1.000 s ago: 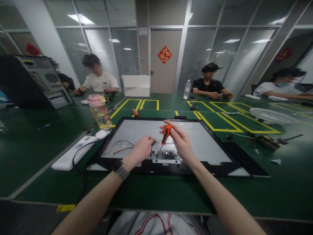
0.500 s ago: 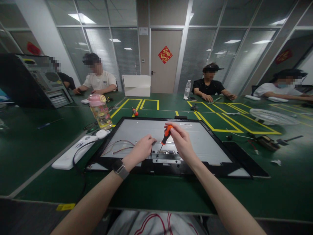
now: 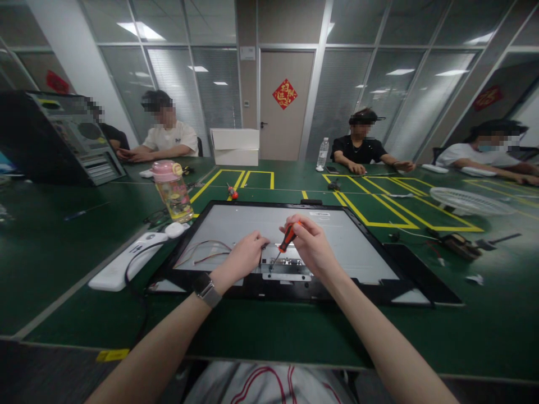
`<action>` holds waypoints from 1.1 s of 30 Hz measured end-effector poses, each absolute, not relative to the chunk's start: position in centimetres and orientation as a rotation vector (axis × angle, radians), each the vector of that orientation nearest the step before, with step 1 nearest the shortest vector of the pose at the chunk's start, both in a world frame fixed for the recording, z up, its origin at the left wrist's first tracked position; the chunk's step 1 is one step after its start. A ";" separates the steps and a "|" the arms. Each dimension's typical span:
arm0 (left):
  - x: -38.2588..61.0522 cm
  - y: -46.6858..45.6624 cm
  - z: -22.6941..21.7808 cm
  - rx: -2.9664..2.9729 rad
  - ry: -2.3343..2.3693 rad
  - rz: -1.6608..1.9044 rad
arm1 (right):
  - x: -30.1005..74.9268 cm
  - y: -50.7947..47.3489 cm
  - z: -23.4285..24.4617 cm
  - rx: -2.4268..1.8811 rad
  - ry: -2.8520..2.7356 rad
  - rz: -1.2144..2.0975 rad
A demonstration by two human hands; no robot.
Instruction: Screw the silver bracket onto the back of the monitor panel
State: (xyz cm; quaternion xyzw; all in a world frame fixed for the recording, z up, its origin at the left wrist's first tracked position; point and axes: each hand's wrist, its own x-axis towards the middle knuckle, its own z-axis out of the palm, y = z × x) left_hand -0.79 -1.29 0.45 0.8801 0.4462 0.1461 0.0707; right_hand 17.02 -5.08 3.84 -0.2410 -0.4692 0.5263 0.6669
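Slanting down and leftward, the screwdriver (image 3: 288, 238) runs from the right hand (image 3: 312, 244), which grips it, to the left end of the metal bracket (image 3: 287, 276), its tip nearer the left hand (image 3: 245, 253), half curled around what I cannot tell. The panel (image 3: 360, 242) spreads lengthwise side to side beneath both hands; counter (image 3: 290, 331) shows past its near edge, and a white device (image 3: 120, 270) lies left of the left hand.

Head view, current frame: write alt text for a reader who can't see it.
A person's right hand holds an orange-and-black screwdriver, its tip at a metal bracket on a large black-framed panel, the left hand close by. The panel lies on a green table; a pink-lidded bottle stands left of it, and other people sit across.
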 end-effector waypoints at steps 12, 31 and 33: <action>-0.9 -1.0 -0.2 2.651 1.316 0.493 | 17.0 -5.5 4.5 -0.480 -1.153 1.254; -0.9 -0.8 -0.3 2.667 1.302 0.497 | 16.9 -5.4 4.4 -0.541 -1.163 1.165; -1.0 -0.8 -0.3 2.661 1.299 0.504 | 17.0 -5.4 4.3 -0.551 -1.172 1.139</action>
